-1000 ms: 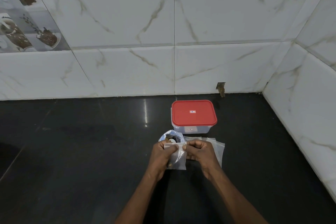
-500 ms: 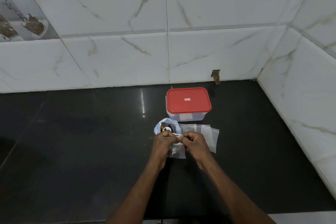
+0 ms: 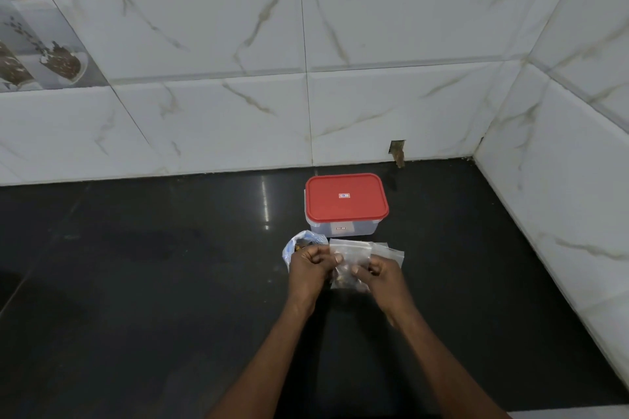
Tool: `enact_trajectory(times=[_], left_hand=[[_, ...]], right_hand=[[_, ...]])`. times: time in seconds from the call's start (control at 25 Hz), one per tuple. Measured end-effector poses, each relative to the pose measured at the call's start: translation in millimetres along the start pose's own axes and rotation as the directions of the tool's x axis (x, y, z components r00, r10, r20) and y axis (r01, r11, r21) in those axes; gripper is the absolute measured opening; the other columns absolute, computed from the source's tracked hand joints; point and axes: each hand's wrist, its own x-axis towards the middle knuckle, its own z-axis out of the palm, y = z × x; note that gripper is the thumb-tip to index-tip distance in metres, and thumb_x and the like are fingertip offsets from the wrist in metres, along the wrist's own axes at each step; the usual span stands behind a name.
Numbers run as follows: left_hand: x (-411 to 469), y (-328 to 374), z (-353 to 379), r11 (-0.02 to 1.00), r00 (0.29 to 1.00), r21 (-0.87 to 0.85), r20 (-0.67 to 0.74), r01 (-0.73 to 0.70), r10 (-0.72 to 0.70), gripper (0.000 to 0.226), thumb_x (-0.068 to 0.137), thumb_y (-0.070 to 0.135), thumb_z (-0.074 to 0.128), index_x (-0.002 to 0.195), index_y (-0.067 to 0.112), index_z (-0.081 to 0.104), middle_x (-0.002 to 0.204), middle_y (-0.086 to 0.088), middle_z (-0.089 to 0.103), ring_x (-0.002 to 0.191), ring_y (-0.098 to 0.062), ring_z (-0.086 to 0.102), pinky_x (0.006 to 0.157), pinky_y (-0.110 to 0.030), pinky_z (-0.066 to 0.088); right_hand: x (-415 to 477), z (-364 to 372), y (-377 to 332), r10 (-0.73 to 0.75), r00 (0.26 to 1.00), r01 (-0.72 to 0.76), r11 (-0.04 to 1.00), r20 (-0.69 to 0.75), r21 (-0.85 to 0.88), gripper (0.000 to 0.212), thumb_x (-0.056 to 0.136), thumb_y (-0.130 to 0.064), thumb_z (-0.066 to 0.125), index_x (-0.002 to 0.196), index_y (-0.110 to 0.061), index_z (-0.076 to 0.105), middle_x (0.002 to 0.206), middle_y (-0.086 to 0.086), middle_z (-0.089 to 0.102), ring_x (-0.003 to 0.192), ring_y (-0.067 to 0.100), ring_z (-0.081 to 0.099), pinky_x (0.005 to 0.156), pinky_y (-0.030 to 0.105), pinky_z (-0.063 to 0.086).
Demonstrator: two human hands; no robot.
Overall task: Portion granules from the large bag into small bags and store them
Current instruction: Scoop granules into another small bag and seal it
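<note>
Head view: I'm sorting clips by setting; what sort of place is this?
Likely a kitchen corner: glossy black countertop, white marble-pattern wall tiles, clear plastic box with red lid.

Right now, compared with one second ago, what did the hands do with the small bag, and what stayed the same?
The left hand and right hand, earlier pinching the top of the small bag close together, have slid apart, each to its own side, and seem to hold it still. The red-lidded container, large bag and empty small bags lie as before.
</note>
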Motion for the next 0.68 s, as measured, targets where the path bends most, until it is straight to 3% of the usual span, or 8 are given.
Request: enact_trajectory(times=[0.08,0.16,0.24,0.32,0.44,0.56,0.68], left_hand=[[5,-2,3,0.998,0.996,0.054,-0.09,-0.021,0.025,0.013,0.085,-0.001,0.072,0.094,0.008,0.076,0.087,-0.017,0.077,0.075,-0.032,0.073,0.072,-0.045,0.061],[6,-6,-3,0.994,0.968,0.108,-0.247,-0.019,0.045,0.012,0.087,-0.003,0.069,0.094,0.004,0.076,0.081,-0.014,0.077,0.069,-0.027,0.073,0.069,-0.041,0.063],[2,-17,-14,0.988,0.941,0.148,-0.339,0.034,0.018,0.008,0.087,-0.002,0.069,0.086,0.002,0.075,0.071,-0.012,0.074,0.059,-0.022,0.069,0.064,-0.039,0.063],[-6,-37,-21,0.97,0.944,0.199,-0.323,0.143,-0.073,0.014,0.087,-0.004,0.066,0.078,0.002,0.074,0.065,-0.01,0.072,0.055,-0.018,0.068,0.06,-0.035,0.062],[-10,-65,-21,0.96,0.959,0.181,-0.227,0.213,-0.17,0.014,0.088,-0.006,0.065,0.097,0.0,0.074,0.076,-0.011,0.076,0.065,-0.019,0.072,0.069,-0.034,0.063],[-8,-71,-9,0.974,0.966,0.032,-0.132,0.226,-0.22,0.028,0.084,-0.004,0.068,0.111,0.005,0.067,0.087,-0.016,0.077,0.074,-0.023,0.073,0.078,-0.038,0.063],[-4,-74,1,0.975,0.966,0.038,-0.149,0.22,-0.212,0.042,0.071,0.005,0.072,0.113,0.01,0.071,0.084,-0.009,0.079,0.076,-0.023,0.075,0.084,-0.046,0.063]], right_hand=[[4,-6,11,0.006,0.981,-0.029,0.993,-0.192,-0.114,0.012,0.088,-0.006,0.066,0.086,-0.013,0.075,0.082,0.001,0.076,0.081,0.018,0.073,0.077,0.041,0.06],[13,-16,16,0.025,0.946,-0.075,0.986,-0.322,-0.146,0.011,0.086,-0.006,0.066,0.081,-0.013,0.073,0.078,0.0,0.074,0.081,0.022,0.071,0.075,0.043,0.057],[21,-23,15,0.054,0.948,-0.095,0.988,-0.312,-0.119,0.01,0.084,-0.003,0.067,0.083,-0.012,0.071,0.081,0.002,0.075,0.083,0.023,0.072,0.076,0.042,0.057],[26,-20,16,0.095,0.964,-0.132,0.982,-0.247,-0.138,0.011,0.078,-0.003,0.072,0.085,-0.01,0.068,0.084,0.005,0.075,0.084,0.024,0.072,0.077,0.043,0.059],[25,0,23,0.1,0.973,-0.161,0.939,-0.206,-0.305,0.02,0.074,-0.009,0.077,0.09,-0.011,0.066,0.087,0.003,0.072,0.084,0.024,0.069,0.076,0.04,0.057],[14,17,24,-0.101,0.976,-0.012,0.857,-0.192,-0.515,0.042,0.082,-0.01,0.069,0.122,-0.013,0.055,0.115,0.003,0.062,0.103,0.024,0.062,0.08,0.027,0.044],[-3,24,31,-0.253,0.961,0.143,0.795,-0.108,-0.59,0.064,0.09,-0.013,0.065,0.147,-0.011,0.035,0.151,-0.001,0.032,0.137,0.014,0.035,0.104,0.021,0.033]])
